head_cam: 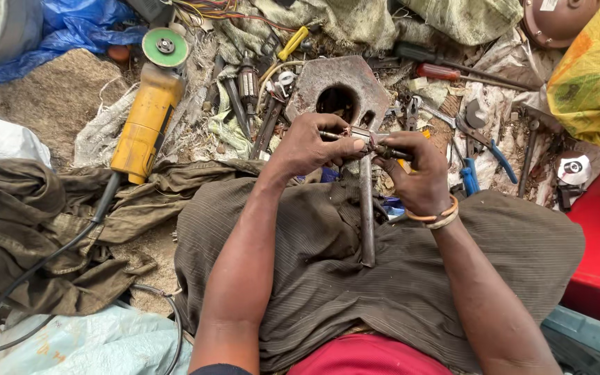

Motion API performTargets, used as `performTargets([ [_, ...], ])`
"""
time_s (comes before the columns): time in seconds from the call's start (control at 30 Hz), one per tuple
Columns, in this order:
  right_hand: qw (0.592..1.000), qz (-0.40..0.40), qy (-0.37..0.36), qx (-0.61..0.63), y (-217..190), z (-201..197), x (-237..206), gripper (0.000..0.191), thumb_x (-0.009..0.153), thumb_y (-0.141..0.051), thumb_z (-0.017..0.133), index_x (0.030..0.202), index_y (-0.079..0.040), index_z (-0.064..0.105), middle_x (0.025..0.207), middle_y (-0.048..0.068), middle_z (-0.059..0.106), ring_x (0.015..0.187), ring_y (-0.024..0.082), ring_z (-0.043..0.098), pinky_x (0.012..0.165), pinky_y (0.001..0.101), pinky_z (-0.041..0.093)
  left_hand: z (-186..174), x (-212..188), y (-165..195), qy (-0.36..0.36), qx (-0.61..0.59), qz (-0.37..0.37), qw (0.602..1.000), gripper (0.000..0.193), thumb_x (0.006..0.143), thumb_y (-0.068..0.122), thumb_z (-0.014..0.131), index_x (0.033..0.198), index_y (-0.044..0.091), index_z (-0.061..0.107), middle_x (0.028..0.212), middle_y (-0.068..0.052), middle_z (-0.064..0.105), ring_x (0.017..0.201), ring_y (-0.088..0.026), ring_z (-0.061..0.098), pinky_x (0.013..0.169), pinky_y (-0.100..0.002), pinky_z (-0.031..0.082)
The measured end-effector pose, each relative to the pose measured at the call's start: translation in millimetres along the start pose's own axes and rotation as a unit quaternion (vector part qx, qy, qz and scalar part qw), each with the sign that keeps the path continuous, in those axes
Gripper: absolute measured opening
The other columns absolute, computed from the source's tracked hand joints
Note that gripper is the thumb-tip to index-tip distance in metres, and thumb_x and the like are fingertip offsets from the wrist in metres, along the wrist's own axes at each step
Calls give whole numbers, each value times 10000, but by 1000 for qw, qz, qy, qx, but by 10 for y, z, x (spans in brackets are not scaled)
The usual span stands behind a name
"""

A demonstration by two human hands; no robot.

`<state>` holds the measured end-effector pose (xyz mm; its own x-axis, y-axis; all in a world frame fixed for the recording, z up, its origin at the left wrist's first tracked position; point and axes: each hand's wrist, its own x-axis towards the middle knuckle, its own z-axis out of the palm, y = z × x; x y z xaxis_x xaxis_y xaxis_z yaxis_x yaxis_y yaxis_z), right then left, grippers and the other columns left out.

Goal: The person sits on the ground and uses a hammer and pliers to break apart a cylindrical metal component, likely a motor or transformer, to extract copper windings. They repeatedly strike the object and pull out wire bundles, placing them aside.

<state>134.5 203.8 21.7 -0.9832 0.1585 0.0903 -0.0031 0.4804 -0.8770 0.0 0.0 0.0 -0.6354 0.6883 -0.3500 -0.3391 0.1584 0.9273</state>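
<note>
I see my left hand (310,146) and right hand (414,182) pinching a small metal shaft (355,139), lying sideways, above the gray metal block (342,83) with a hole.

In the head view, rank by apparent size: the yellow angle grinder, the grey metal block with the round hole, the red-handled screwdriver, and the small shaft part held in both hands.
1. Yellow angle grinder, largest.
2. Grey metal block.
3. and 4. Red-handled screwdriver and the small shaft part, held by the left hand and right hand: similar visible length, the part half hidden, so left unranked.
</note>
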Motion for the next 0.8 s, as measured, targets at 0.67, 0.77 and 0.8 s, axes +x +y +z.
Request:
performTargets([
  [0.67, 971, 108, 113, -180, -390, 114, -735, 285, 955, -80, 782, 1193, 14, 658, 1103, 149, 707, 985, 237, 706, 835, 368, 601, -653, -135, -126, 126, 252, -110, 953, 612, 715, 366, 895, 1217, 118, 649, 1165, -120, 723, 1066, -270, 698, 947, -485, 520],
  [0.77, 961, -46, 95, -255, -872, 136, -1444, 265, 853, -85, 803, 1093, -23, 712, 1095, 159, 744, 1023, 270, 727, 859, 355, 590, -585, -152, -256, 129, 290, -111, 942, 584, 742, 288, 905, 1217, 110, 615, 1159, -155, 687, 1048, -287, 666, 921, -468, 511],
  [0.8, 962, -21, 88, -256, -921, 118, -1476, 237, 853, -80, 805, 1070, -37, 720, 1070, 139, 749, 1001, 259, 735, 860, 347, 589, -622, -122, -296, 132, 287, -107, 943, 561, 752, 253, 900, 1210, 109, 609, 1154, -165, 675, 1043, -292, 655, 908, -459, 507],
])
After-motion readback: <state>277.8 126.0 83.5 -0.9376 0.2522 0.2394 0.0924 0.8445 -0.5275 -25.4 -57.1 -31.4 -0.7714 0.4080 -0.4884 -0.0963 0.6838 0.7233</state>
